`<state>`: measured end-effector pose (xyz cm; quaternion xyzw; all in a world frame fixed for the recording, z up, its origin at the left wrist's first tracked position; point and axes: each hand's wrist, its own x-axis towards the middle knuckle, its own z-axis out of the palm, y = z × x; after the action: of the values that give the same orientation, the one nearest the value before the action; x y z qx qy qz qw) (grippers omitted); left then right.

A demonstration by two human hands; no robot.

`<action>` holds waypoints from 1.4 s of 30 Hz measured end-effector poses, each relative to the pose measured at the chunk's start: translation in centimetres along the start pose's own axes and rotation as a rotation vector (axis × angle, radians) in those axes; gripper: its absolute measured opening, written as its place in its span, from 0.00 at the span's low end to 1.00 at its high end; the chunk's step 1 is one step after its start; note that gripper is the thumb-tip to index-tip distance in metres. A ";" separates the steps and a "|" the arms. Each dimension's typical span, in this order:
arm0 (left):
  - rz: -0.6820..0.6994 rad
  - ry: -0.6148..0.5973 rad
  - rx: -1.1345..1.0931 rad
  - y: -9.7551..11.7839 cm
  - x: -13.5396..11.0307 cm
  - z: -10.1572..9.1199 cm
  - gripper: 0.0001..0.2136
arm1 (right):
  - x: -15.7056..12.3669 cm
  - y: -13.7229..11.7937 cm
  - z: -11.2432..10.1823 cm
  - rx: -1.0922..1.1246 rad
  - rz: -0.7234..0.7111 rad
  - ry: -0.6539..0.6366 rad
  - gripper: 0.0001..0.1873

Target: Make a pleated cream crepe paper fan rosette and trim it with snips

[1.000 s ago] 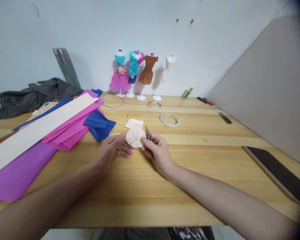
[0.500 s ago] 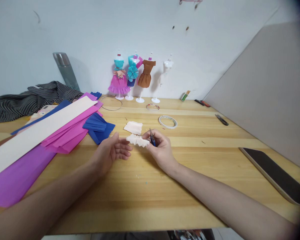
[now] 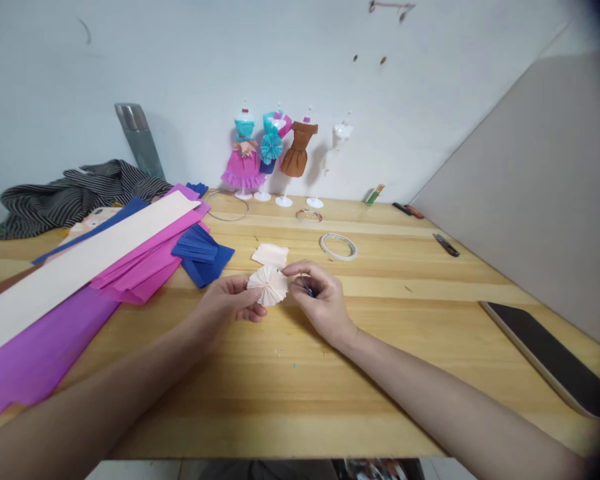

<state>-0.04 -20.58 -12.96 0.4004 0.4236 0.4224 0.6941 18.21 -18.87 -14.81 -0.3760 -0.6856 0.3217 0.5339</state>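
Observation:
A pale cream pleated paper rosette, opened into a round fan, faces me above the table. My left hand pinches it at its left side, thumb in front. My right hand is closed around small scissors with blue on the handles, partly hidden by the fingers. The right fingertips come up to the rosette's right edge; whether they touch it I cannot tell. Just behind the rosette lies a small cream crepe paper piece.
Crepe paper strips and a folded blue piece lie left. Behind are a tape roll, a bracelet-like ring and several mini dress forms. A utility knife and a phone-like slab lie right.
The rosette has turned from edge-on to face-on. My left hand has moved in and taken hold of it, while the right fingers have shifted off its right end, keeping the scissors.

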 end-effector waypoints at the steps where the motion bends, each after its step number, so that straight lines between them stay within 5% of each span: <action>1: 0.010 0.026 0.008 0.1 0.1 -0.1 0.15 | 0.2 0.2 -0.1 -0.035 0.033 0.016 0.10; 4: 0.038 0.086 -0.003 0.8 0.3 -0.8 0.17 | 0.9 0.9 -0.5 -0.257 0.010 0.023 0.09; 10: 0.148 0.218 -0.054 2.7 1.3 -3.5 0.15 | 1.2 0.2 -0.8 -0.661 -0.082 -0.410 0.14; 15: 0.154 0.284 -0.081 5.1 1.9 -3.9 0.14 | 0.9 -0.7 -0.3 -0.788 -0.195 -0.534 0.14; 20: 0.154 0.099 0.097 10.0 3.2 -0.2 0.12 | 2.5 -1.0 -1.3 -0.521 -0.213 -0.322 0.14; 24: 0.240 -0.003 0.159 13.6 6.0 2.5 0.12 | 7.3 -1.7 -4.0 -0.132 0.109 -0.029 0.10; 28: 0.306 -0.062 0.256 15.2 10.7 3.5 0.11 | 13.6 -2.1 -6.5 0.214 0.284 0.122 0.20; 34: 0.337 -0.033 0.351 16.1 16.7 4.3 0.05 | 20.3 0.6 -6.9 0.193 0.325 0.186 0.18; 42: 0.382 0.078 0.335 17.5 21.5 5.2 0.05 | 24.4 5.0 -6.5 0.148 0.290 0.264 0.11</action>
<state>6.57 3.96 -0.64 0.5659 0.4311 0.4848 0.5088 21.83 4.90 -5.63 -0.4695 -0.5230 0.3925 0.5933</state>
